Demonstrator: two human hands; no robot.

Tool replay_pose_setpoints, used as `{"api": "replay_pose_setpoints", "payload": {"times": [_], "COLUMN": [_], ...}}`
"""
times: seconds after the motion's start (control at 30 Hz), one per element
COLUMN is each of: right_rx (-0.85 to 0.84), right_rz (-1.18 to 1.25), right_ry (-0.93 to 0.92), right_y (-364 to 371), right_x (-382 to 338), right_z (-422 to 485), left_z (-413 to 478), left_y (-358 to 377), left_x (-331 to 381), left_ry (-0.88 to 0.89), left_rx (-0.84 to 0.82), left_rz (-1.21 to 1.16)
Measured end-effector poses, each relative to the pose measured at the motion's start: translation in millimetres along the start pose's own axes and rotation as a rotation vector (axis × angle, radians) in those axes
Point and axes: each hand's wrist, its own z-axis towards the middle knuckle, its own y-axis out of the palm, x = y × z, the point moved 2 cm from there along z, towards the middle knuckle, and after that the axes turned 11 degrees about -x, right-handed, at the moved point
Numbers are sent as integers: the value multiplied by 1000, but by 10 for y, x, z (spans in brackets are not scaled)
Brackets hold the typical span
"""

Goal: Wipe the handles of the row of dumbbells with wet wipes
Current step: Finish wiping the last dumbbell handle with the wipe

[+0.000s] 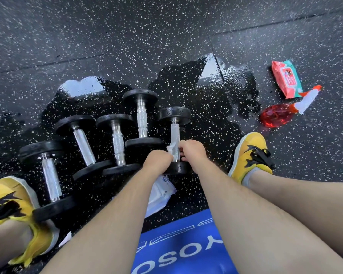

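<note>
Five dumbbells (118,141) are laid in a row on wet floor (206,107) | rightmost handle (175,133) is being wiped at its near end | wet wipe (171,149) is pinched by left hand (158,158) | handle is gripped by right hand (192,150) | next, judged: wipe to be drawn toward far end.

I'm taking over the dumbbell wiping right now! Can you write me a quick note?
Left hand: holds a wet wipe against the handle of the rightmost dumbbell.
Right hand: grips the same handle at its near end.
Wipe pack and red spray bottle lie on the floor to the right.
Done: cannot tell which handles are already wiped.
Left to do: finish this handle, then check the four other dumbbells beside it.
</note>
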Motion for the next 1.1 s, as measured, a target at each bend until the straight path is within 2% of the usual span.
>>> {"api": "replay_pose_setpoints", "payload": {"times": [0.1, 0.3, 0.47, 0.6, 0.7, 0.83, 0.93, 1.1], "right_rx": [19, 43, 183, 28, 27, 85, 34, 67], "right_rz": [-15, -119, -327, -506, -525, -583, -549, -596], "right_ry": [-4, -44, -289, -490, -549, -655, -800, -934], "right_y": [1, 12, 99, 269, 343, 481, 590, 858], "right_x": [59, 26, -59, -139, -225, -469, -721, -1148], "right_z": [-13, -239, -522, -745, -853, -1058, -1282, -1725], "left_z": [-59, -257, -451, -551, -644, -1029, -1273, -1849], "left_y": [-18, -49, -102, -207, -371, -688, -927, -1251], "left_x": [46, 50, 80, 70, 88, 165, 136, 108], "left_ry": [48, 36, 176, 250, 296, 403, 498, 658], "left_rx": [87, 146, 213, 183, 167, 105, 86, 239], "left_rz": [-26, -112, -327, -684, -770, -756, -691, -673]}}
